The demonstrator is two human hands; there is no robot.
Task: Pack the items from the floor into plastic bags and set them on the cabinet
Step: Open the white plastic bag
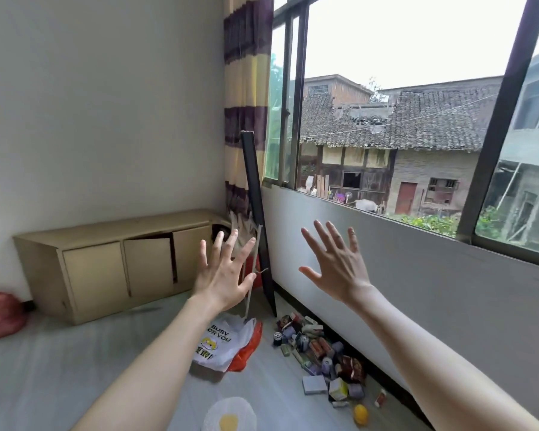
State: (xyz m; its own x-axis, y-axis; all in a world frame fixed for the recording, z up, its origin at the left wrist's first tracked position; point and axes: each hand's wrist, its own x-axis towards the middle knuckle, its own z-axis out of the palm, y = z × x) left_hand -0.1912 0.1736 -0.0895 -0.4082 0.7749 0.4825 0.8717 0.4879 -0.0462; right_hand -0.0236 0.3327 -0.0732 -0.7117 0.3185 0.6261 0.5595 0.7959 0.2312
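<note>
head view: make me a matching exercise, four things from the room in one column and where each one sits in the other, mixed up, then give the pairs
Things
1. low beige wooden cabinet
2. white printed plastic bag
3. round yellow fruit
4. long black board

Places
A. leaning upright in the corner by the striped curtain
B. on the floor at the near end of the pile of small packets
C. against the white left wall
D. flat on the floor, over an orange bag

Pairs: 1-C, 2-D, 3-B, 4-A
</note>
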